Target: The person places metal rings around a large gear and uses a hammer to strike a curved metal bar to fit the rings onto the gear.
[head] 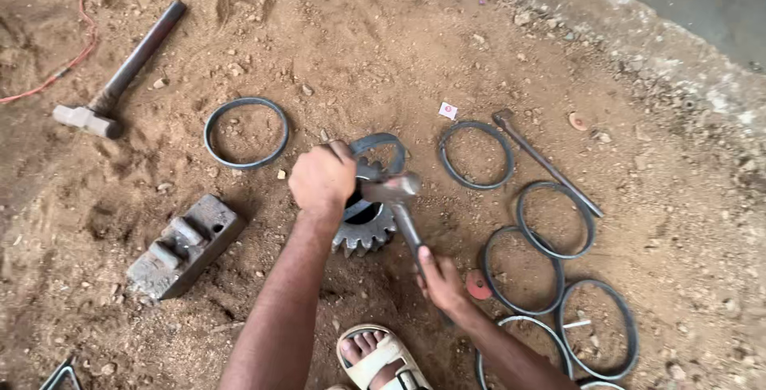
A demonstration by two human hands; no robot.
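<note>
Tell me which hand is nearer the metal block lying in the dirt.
Left. The left hand is over the gear, just right of the metal block; the right hand, gripping the hammer, is farther right.

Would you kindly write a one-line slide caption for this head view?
Left hand steadies a tool on a toothed gear lying in dirt while the right hand grips a hammer, metal rings alongside.
</note>
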